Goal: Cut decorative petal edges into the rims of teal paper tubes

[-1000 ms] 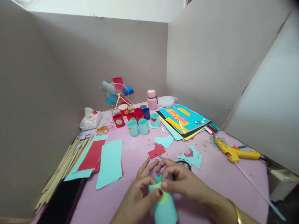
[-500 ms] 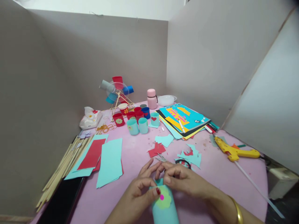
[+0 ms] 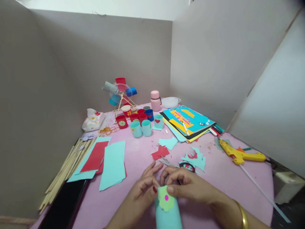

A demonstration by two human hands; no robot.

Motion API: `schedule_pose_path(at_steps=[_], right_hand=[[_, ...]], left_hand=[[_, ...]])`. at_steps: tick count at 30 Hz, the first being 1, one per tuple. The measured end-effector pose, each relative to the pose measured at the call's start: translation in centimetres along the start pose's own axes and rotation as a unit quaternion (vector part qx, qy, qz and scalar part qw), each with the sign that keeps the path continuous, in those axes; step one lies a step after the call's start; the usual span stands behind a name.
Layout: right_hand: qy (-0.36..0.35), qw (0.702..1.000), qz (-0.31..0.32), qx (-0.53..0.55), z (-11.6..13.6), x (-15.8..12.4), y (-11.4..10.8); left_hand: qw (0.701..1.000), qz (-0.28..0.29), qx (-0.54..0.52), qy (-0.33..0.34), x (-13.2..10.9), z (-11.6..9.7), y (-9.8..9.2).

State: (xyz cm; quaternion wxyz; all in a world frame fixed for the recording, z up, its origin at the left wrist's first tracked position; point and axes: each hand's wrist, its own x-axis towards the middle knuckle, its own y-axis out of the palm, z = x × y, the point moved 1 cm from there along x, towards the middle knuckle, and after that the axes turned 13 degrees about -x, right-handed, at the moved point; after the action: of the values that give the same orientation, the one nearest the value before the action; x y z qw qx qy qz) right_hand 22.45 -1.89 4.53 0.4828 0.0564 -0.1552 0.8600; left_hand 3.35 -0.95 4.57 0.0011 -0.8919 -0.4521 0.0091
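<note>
Close in front of me is a light-blue paper strip (image 3: 168,218) with a pale green paper flower (image 3: 164,206) on it; the flower has a bright pink centre. The strip's far end bends over, and its near end runs out of the picture. My left hand (image 3: 144,194) pinches the strip's left edge at that bend, thumb towards me and other fingers behind. On the right edge, my right hand (image 3: 184,184) has its thumb against the flower's upper rim and its fingers curled behind the paper. Black-handled scissors (image 3: 188,163) lie just beyond my hands.
Light-blue paper sheets (image 3: 113,165), a red sheet (image 3: 95,156) and wooden sticks (image 3: 63,171) lie left, beside a black flat object (image 3: 69,203). Several paper cups (image 3: 136,129) stand behind, before a stick-and-cup wheel (image 3: 121,93). A yellow glue gun (image 3: 240,156) lies right.
The strip's far end has been bent over, so the flower now sits near the bend. My left thumb has moved off the flower to the strip's left edge.
</note>
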Motion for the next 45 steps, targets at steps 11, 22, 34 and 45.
schedule_pose_path(at_steps=[11, 22, 34, 45], right_hand=[[-0.016, 0.997, 0.005, -0.071, 0.3, -0.1, 0.0], [-0.027, 0.998, 0.047, -0.025, 0.7, 0.0, -0.6], [-0.008, 0.989, -0.145, -0.04, 0.6, -0.3, -0.3], [0.097, 0.925, -0.283, 0.232, -1.5, 0.4, 0.1]], left_hand=[[1.0, 0.008, 0.027, 0.007, 0.0, -0.4, 0.2], [1.0, 0.024, 0.001, -0.01, -0.3, -0.6, 0.0], [0.997, -0.063, -0.04, 0.011, -0.3, 0.9, -0.3], [0.99, -0.086, -0.106, 0.046, 0.3, 2.1, 1.0]])
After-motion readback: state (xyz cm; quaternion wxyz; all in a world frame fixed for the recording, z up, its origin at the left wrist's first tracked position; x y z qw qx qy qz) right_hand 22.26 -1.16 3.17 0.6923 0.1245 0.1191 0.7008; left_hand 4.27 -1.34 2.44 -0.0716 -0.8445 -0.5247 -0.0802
